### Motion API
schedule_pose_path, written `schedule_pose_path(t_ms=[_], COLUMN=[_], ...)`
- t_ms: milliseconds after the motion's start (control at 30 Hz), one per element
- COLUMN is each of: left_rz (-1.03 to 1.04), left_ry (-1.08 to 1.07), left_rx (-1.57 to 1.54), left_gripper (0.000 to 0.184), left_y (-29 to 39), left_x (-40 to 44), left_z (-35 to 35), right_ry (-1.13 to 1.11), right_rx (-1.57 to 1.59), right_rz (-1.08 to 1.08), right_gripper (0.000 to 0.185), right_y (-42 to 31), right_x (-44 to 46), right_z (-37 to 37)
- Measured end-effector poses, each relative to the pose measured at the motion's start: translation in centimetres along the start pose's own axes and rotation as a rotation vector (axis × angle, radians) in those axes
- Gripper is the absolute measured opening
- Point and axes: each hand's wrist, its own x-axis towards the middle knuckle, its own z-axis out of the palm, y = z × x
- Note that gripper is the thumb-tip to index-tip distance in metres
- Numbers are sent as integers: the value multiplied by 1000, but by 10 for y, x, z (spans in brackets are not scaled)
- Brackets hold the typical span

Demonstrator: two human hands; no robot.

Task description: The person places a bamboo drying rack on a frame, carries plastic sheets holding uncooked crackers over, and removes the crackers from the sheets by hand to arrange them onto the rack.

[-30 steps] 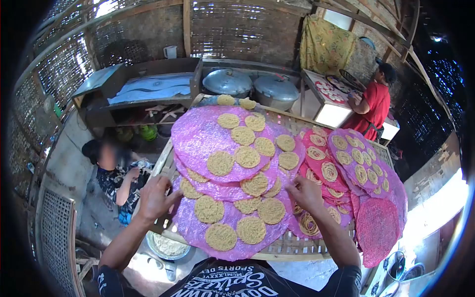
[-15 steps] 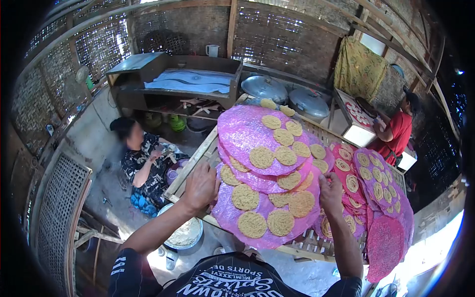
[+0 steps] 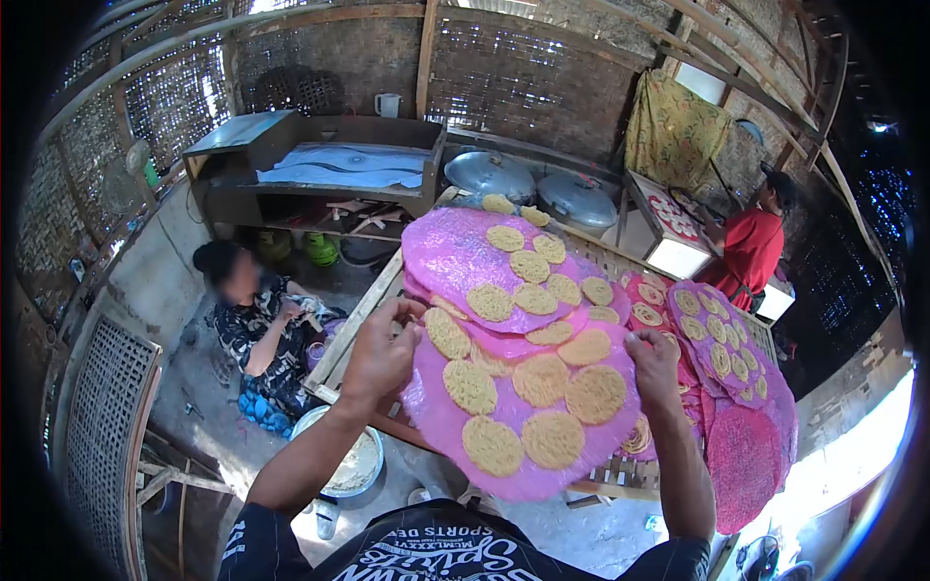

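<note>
Head view, step: the nearest pink sheet (image 3: pixel 511 412) looks partly raised by its sides, its pale yellow discs (image 3: pixel 553 440) lying on top; I judge this a lift or a straightening.
Left hand (image 3: pixel 383 356): fingers curled, thumb and fingertips seeming to pinch the sheet's left edge; the exact contact is partly hidden.
Right hand (image 3: pixel 655 366): thumb and forefinger pinching the right edge, other fingers folded in.
Sheet's place: between the two sets of fingertips, spreading from them toward the wearer, over the near side of the slatted rack (image 3: pixel 620 472).
Direction: near edge toward the wearer's shirt (image 3: pixel 455 547); outline nearly round, so no clear long axis.
Beyond the fingers: stacked sheets (image 3: pixel 441 252) with more discs, overlapping the far part.
Outside right fingers: a crumpled pink sheet (image 3: pixel 744 465).
Calls for: an even grip and level sides, lest discs slide.
</note>
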Motion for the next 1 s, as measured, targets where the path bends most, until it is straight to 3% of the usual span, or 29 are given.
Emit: schedule_pose_path(t_ms=[233,433,500,533,667,700,867,1000], left_rz=[-263,-106,12,62,305,383,294,103], left_ry=[-184,-228,-183,-153,39,89,243,187], left_rx=[-238,-426,-341,-314,-71,-35,59,102], left_gripper=[18,22,20,19,17,16,19,20], left_y=[62,99,105,107,95,86,22,-44], left_x=[-55,-72,-57,-45,29,52,146,183], left_z=[-21,-22,-24,-24,-21,-20,-15,-2], right_ry=[35,67,78,168,164,139,125,158], right_rx=[-48,-40,-48,-109,-214,-181,121,-110], right_rz=[84,-27,-99,-125,-380,-353,-301,-196], right_gripper=[11,10,11,13,18,19,23,23], right_y=[-63,-112,-123,-130,-124,-123,-63,8], right_x=[-73,-94,-85,-79,-7,12,134,198], right_z=[-42,-60,-63,-56,-42,-33,21,60])
